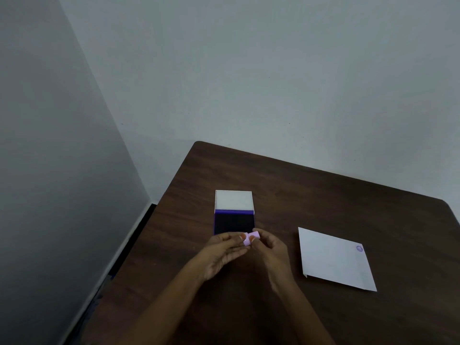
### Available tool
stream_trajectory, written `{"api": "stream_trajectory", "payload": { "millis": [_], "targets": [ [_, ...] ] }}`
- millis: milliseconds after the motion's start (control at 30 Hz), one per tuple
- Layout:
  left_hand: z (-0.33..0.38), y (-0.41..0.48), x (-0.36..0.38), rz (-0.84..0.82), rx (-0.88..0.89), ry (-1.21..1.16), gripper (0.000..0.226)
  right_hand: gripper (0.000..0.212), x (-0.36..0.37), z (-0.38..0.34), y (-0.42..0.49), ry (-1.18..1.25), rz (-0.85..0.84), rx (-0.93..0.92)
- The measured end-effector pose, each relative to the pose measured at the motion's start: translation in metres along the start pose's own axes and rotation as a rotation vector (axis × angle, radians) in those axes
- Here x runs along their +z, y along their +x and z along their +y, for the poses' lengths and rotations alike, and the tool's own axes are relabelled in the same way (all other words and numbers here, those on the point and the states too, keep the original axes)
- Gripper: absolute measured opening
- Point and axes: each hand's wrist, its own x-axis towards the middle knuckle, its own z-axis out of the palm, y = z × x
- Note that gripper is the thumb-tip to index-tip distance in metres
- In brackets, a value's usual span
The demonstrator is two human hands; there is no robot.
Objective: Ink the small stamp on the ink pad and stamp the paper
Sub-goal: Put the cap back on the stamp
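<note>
Pink stamp (252,238): pinched by both hands, left (225,252) and right (270,247).
Ink pad (234,223): open; best pressed flat.
Paper (334,260): one mark already.

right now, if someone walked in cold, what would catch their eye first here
Most likely the two hands meeting at the table's middle, the left hand and right hand pinching a small lilac stamp between their fingertips. Just beyond them sits the open ink pad, dark with a purple rim and its white lid flipped back. To the right lies a white paper that already bears a round purple mark near its far corner.
</note>
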Motion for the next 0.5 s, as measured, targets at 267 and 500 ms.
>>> {"api": "stream_trajectory", "payload": {
  "millis": [267,500],
  "targets": [
    [-0.001,0.008,-0.001,0.052,0.094,0.156,0.023,0.046,-0.001,0.01,0.017,-0.039,0.029,0.08],
    [-0.006,0.013,-0.016,0.148,0.152,0.553,0.024,0.02,0.003,0.013,0.019,-0.147,0.119,0.012]
  ]
}}
